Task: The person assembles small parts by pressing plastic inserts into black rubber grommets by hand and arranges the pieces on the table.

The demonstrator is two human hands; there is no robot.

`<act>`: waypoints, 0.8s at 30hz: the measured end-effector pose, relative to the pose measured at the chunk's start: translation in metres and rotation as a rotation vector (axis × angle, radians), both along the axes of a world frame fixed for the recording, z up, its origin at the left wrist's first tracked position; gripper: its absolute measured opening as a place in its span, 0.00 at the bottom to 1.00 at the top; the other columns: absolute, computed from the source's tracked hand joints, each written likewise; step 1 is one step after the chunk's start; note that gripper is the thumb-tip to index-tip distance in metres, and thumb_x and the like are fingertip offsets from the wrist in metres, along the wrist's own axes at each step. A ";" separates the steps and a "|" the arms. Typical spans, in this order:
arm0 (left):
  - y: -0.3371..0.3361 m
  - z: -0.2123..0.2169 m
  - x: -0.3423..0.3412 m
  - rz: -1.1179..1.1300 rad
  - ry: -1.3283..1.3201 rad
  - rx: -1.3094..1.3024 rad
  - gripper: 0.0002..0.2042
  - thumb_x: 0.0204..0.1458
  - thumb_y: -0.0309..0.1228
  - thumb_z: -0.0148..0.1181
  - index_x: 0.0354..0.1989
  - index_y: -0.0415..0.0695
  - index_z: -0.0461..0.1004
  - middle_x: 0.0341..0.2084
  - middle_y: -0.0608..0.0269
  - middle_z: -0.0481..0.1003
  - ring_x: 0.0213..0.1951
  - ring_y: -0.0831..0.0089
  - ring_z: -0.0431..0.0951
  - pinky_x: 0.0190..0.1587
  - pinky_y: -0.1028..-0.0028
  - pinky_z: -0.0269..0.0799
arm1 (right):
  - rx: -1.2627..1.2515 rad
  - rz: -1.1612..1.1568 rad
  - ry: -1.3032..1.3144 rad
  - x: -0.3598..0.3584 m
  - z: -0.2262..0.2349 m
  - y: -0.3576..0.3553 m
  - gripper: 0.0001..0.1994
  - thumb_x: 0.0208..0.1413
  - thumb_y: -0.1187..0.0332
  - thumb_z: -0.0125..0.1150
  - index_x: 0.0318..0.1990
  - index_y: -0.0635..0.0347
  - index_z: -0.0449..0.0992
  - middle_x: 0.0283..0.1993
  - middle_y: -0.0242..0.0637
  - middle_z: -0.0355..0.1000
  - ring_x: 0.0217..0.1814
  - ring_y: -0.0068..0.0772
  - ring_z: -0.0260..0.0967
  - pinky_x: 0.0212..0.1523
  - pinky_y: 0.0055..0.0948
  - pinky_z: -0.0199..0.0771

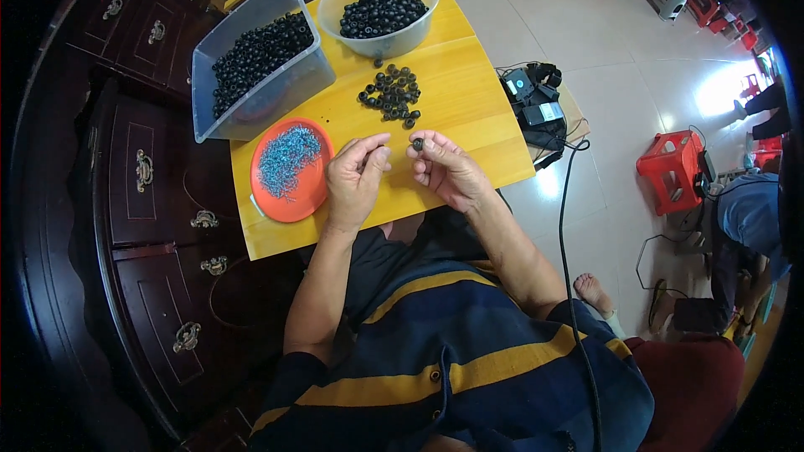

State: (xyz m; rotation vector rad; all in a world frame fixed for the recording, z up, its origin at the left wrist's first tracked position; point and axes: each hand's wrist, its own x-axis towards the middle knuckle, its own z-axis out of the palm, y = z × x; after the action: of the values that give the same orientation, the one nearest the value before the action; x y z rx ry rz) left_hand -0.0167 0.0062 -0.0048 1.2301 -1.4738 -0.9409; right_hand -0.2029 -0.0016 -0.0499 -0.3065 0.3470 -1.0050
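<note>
Fingers of the right hand point(452, 172) pinch one black bead point(418, 144), right of the orange plate point(315, 190); the left hand's point(353, 184), just beside the plate, nearly meet, any hold unclear. Loose black beads point(392, 94) lie beyond the plate, rightward; a filled bin point(289, 90) stands behind it.

Smooth, plastic-looking bead point(418, 144) in the right hand point(453, 171); glossy beads point(389, 96) beyond the hands; farther out, translucent plastic tub point(291, 92) and bowl point(392, 46); left of the left hand point(353, 182), smooth plastic plate point(311, 189), shiny metallic-looking bits point(286, 157); below the hands, smooth table point(456, 59); farther left, polished wood cabinet point(126, 180), metal handles point(144, 171).
</note>
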 end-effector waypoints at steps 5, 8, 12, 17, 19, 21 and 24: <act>0.009 0.015 -0.005 -0.071 -0.170 -0.056 0.11 0.61 0.21 0.57 0.51 0.37 0.79 0.35 0.62 0.76 0.32 0.80 0.78 0.36 0.79 0.76 | -0.009 -0.006 0.076 0.008 -0.005 0.005 0.11 0.65 0.64 0.61 0.51 0.57 0.74 0.41 0.29 0.77 0.35 0.18 0.73 0.41 0.20 0.78; 0.014 0.020 -0.008 -0.062 -0.222 -0.092 0.10 0.59 0.19 0.58 0.48 0.37 0.79 0.35 0.63 0.76 0.32 0.79 0.79 0.36 0.79 0.76 | 0.001 0.011 0.126 0.016 -0.004 0.009 0.11 0.65 0.65 0.61 0.51 0.58 0.74 0.41 0.29 0.77 0.35 0.18 0.73 0.41 0.19 0.78; 0.016 0.020 -0.004 0.010 -0.180 0.017 0.07 0.55 0.18 0.61 0.41 0.36 0.78 0.33 0.61 0.78 0.32 0.77 0.81 0.34 0.78 0.77 | 0.002 0.002 0.169 0.020 -0.003 0.012 0.10 0.65 0.66 0.61 0.50 0.59 0.74 0.40 0.29 0.76 0.35 0.17 0.72 0.40 0.19 0.78; 0.017 0.015 0.001 -0.011 -0.181 -0.162 0.06 0.52 0.18 0.64 0.38 0.36 0.78 0.31 0.59 0.79 0.30 0.76 0.81 0.32 0.77 0.77 | -0.014 0.008 0.169 0.020 -0.002 0.013 0.09 0.66 0.68 0.59 0.51 0.58 0.74 0.42 0.30 0.76 0.36 0.18 0.72 0.41 0.18 0.76; 0.017 0.012 0.003 0.004 -0.164 -0.160 0.06 0.52 0.18 0.64 0.38 0.36 0.79 0.31 0.59 0.80 0.30 0.76 0.81 0.32 0.77 0.77 | -0.014 0.014 0.165 0.021 -0.003 0.014 0.09 0.66 0.68 0.59 0.51 0.58 0.75 0.42 0.30 0.76 0.36 0.19 0.72 0.41 0.19 0.76; 0.019 0.012 0.002 0.016 -0.138 -0.122 0.05 0.52 0.18 0.65 0.37 0.36 0.79 0.31 0.59 0.80 0.30 0.76 0.81 0.33 0.77 0.77 | -0.013 0.018 0.160 0.021 -0.004 0.014 0.10 0.66 0.68 0.59 0.51 0.59 0.75 0.43 0.31 0.76 0.36 0.19 0.72 0.41 0.19 0.76; 0.019 0.012 0.002 0.013 -0.113 -0.099 0.06 0.52 0.18 0.65 0.37 0.36 0.79 0.31 0.59 0.80 0.30 0.75 0.82 0.33 0.77 0.77 | -0.023 0.023 0.174 0.021 -0.006 0.014 0.10 0.66 0.69 0.59 0.51 0.60 0.75 0.43 0.31 0.76 0.36 0.19 0.72 0.42 0.19 0.77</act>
State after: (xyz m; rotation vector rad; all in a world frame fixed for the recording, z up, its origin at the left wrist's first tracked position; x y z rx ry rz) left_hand -0.0147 0.0255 0.0074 1.2363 -1.5800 -0.7913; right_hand -0.1820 0.0122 -0.0560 -0.4189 0.4886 -0.9626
